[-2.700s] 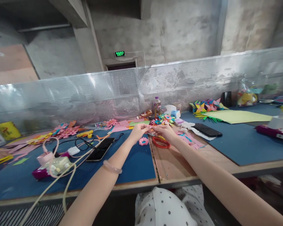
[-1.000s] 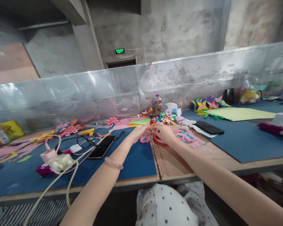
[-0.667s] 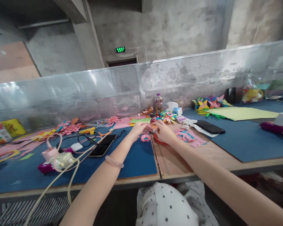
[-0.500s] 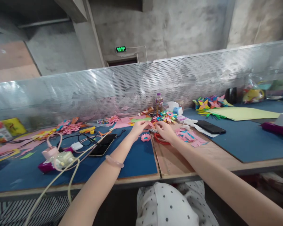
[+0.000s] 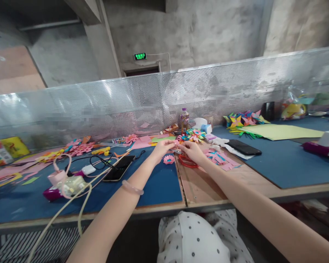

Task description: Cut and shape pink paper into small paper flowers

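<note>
My left hand [image 5: 163, 149] and my right hand [image 5: 191, 150] meet over the middle of the table, fingers pinched on a small pink paper piece [image 5: 177, 143] between them. Its exact shape is hard to make out. Just below my left hand a pink paper flower [image 5: 169, 159] lies on the blue mat. Red-handled scissors [image 5: 188, 161] rest under my right hand, their blades partly hidden. Right of them is a pile of pink and blue paper strips [image 5: 220, 159]. A multicoloured paper flower [image 5: 196, 135] lies behind my right hand.
A dark phone [image 5: 119, 168] and cables lie left, beside a purple glue gun [image 5: 53, 194]. Another phone [image 5: 244, 147] lies right, near yellow-green sheets [image 5: 282, 131]. A bottle [image 5: 184, 119] stands before the perforated metal screen [image 5: 131, 104]. Paper flowers [image 5: 80, 148] are heaped at the left.
My fingertips have shifted slightly around the pink paper, and my hands are a little closer together. The view has moved very slightly.
</note>
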A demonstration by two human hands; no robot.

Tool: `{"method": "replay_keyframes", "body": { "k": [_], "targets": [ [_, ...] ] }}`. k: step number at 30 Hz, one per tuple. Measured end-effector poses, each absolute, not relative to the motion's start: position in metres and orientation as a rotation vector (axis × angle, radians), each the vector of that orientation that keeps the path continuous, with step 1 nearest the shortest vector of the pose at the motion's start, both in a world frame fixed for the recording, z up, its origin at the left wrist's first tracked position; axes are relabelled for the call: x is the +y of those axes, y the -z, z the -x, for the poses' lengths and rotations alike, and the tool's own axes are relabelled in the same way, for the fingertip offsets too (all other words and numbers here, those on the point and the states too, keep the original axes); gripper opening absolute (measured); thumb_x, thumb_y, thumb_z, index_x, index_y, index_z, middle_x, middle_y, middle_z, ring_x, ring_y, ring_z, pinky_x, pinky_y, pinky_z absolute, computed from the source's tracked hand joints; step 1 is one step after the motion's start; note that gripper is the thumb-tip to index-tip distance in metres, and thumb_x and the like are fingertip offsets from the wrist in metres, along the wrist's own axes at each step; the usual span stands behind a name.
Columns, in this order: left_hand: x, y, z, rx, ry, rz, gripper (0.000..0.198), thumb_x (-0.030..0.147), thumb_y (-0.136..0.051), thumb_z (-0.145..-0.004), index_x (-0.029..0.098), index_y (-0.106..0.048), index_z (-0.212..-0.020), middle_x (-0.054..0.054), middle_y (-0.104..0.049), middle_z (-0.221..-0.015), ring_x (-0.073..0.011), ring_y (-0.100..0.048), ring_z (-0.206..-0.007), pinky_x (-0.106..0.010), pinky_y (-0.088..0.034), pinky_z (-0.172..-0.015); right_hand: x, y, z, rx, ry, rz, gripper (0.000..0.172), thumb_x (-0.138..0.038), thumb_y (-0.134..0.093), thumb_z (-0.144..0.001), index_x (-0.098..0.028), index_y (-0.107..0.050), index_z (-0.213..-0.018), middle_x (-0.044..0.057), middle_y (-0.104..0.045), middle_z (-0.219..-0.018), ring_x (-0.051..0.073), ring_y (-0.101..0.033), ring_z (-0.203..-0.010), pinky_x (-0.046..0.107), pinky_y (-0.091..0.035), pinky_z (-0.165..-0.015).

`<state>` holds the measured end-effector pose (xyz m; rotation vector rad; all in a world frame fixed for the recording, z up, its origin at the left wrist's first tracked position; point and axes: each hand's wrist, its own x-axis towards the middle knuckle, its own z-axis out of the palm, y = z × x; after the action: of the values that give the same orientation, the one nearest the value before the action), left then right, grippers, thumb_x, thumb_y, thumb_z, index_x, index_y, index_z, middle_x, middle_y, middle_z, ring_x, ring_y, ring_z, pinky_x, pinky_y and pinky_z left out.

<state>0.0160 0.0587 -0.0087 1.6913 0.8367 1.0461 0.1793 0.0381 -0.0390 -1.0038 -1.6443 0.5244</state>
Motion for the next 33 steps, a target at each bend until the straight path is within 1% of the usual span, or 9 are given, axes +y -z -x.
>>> {"method": "replay_keyframes", "body": {
  "k": [3, 6, 8, 13, 15, 19, 23, 27, 33],
  "targets": [
    [0.058, 0.009, -0.017, 0.863, -1.073, -1.736, 0.029, 0.033, -0.062, -0.072, 0.012, -0.065, -0.091, -0.013, -0.068, -0.089, -0.0193, -0.063, -0.084, -0.029, -0.048, -0.071, 0.04, 0.04, -0.178, -1.656, -0.442, 0.998, 0.031, -0.046, -0.051, -0.079, -0.016, -0.06, -0.072, 0.002, -0.06, -0.066, 0.014, -0.051, -0.059, 0.026, -0.04, -0.058],
    [0.056, 0.008, -0.017, 0.892, -1.1, -1.797, 0.027, 0.033, -0.062, -0.072, 0.012, -0.065, -0.09, -0.012, -0.068, -0.089, -0.0193, -0.063, -0.084, -0.03, -0.047, -0.072, 0.041, 0.042, -0.176, -1.61, -0.271, 0.979, 0.027, -0.039, -0.054, -0.078, -0.017, -0.063, -0.091, 0.006, -0.063, -0.087, 0.016, -0.055, -0.072, 0.028, -0.043, -0.066],
    [0.055, 0.007, -0.018, 0.911, -1.108, -1.82, 0.028, 0.034, -0.062, -0.072, 0.012, -0.065, -0.089, -0.011, -0.069, -0.088, -0.0195, -0.063, -0.083, -0.03, -0.047, -0.072, 0.042, 0.042, -0.176, -1.594, -0.189, 0.962, 0.026, -0.036, -0.054, -0.079, -0.017, -0.063, -0.094, 0.007, -0.061, -0.088, 0.016, -0.055, -0.073, 0.028, -0.044, -0.067],
    [0.051, 0.006, -0.021, 0.909, -1.122, -1.815, 0.025, 0.032, -0.062, -0.071, 0.013, -0.065, -0.087, -0.009, -0.069, -0.086, -0.0193, -0.064, -0.082, -0.032, -0.048, -0.074, 0.041, 0.042, -0.175, -1.631, -0.052, 0.946, 0.024, -0.031, -0.051, -0.082, -0.017, -0.066, -0.094, 0.006, -0.058, -0.085, 0.014, -0.055, -0.068, 0.027, -0.046, -0.064],
    [0.049, 0.007, -0.023, 0.899, -1.134, -1.781, 0.024, 0.032, -0.062, -0.071, 0.014, -0.065, -0.087, -0.009, -0.069, -0.087, -0.0197, -0.064, -0.084, -0.033, -0.048, -0.075, 0.041, 0.043, -0.175, -1.647, 0.034, 0.96, 0.024, -0.029, -0.05, -0.083, -0.017, -0.066, -0.095, 0.007, -0.059, -0.088, 0.015, -0.056, -0.071, 0.028, -0.047, -0.065],
    [0.049, 0.009, -0.028, 0.891, -1.163, -1.712, 0.023, 0.032, -0.063, -0.07, 0.013, -0.064, -0.083, -0.009, -0.069, -0.082, -0.0205, -0.064, -0.082, -0.035, -0.048, -0.075, 0.038, 0.045, -0.173, -1.708, 0.218, 1.042, 0.024, -0.025, -0.047, -0.085, -0.02, -0.067, -0.098, 0.008, -0.061, -0.097, 0.018, -0.057, -0.084, 0.028, -0.048, -0.071],
    [0.047, 0.008, -0.029, 0.889, -1.197, -1.694, 0.02, 0.032, -0.064, -0.069, 0.013, -0.064, -0.078, -0.008, -0.069, -0.079, -0.0203, -0.064, -0.08, -0.036, -0.048, -0.076, 0.034, 0.044, -0.173, -1.734, 0.366, 1.114, 0.025, -0.024, -0.045, -0.087, -0.021, -0.066, -0.1, 0.006, -0.062, -0.099, 0.017, -0.058, -0.086, 0.025, -0.048, -0.073],
    [0.047, 0.009, -0.031, 0.854, -1.218, -1.694, 0.018, 0.029, -0.063, -0.07, 0.013, -0.063, -0.078, -0.008, -0.068, -0.079, -0.0194, -0.064, -0.079, -0.034, -0.049, -0.074, 0.031, 0.042, -0.172, -1.744, 0.491, 1.138, 0.027, -0.025, -0.041, -0.09, -0.021, -0.065, -0.101, 0.006, -0.063, -0.1, 0.016, -0.058, -0.09, 0.024, -0.047, -0.075],
    [0.046, 0.009, -0.034, 0.837, -1.262, -1.655, 0.015, 0.027, -0.062, -0.071, 0.013, -0.062, -0.076, -0.007, -0.068, -0.076, -0.0192, -0.064, -0.076, -0.034, -0.05, -0.072, 0.03, 0.043, -0.172, -1.752, 0.53, 1.121, 0.026, -0.025, -0.042, -0.09, -0.021, -0.063, -0.103, 0.006, -0.063, -0.102, 0.017, -0.058, -0.09, 0.024, -0.046, -0.076]
  ]
}}
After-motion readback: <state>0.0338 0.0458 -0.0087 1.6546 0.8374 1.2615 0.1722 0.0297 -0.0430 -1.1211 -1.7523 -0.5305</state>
